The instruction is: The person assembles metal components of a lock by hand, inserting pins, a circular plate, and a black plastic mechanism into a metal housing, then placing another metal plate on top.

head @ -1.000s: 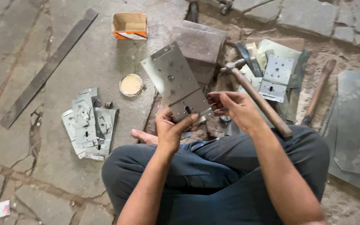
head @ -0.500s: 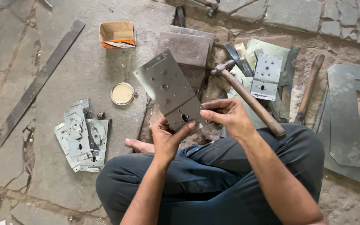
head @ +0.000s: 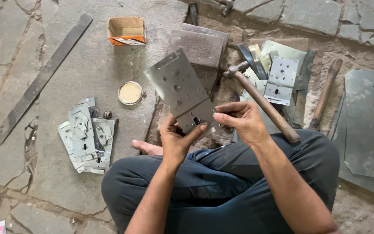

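Presently, item by item, from where I am standing:

Work in hand: the person is sitting cross-legged on the stone floor [head: 83,73] and holding up a flat grey metal plate [head: 182,93], punched with small holes and a keyhole slot, tilted above the lap. The left hand [head: 176,138] is gripping its lower end from beneath, thumb pressed onto the face. The right hand [head: 241,121] is pinching the plate's lower right edge between fingertips and thumb; whether a small part is sitting in that pinch, I cannot tell. This is looking like a fitting or aligning step; the next move, I judge, is calling for a steady plate and fine fingertip placement at the slot.

Materials about:
- Hammer [head: 260,102], wooden handle, dark steel head, lying just beside the right hand.
- Second wooden handle [head: 324,93], lying further right.
- Stack of like plates [head: 85,134], dull zinc-grey, lying at the left.
- More stamped plates [head: 282,78], lying behind the hammer.
- Small round tin [head: 130,92], pale contents.
- Open cardboard box [head: 126,30].
- Long dark flat bar [head: 44,78].
- Large cut sheet [head: 366,130], resting at the right.
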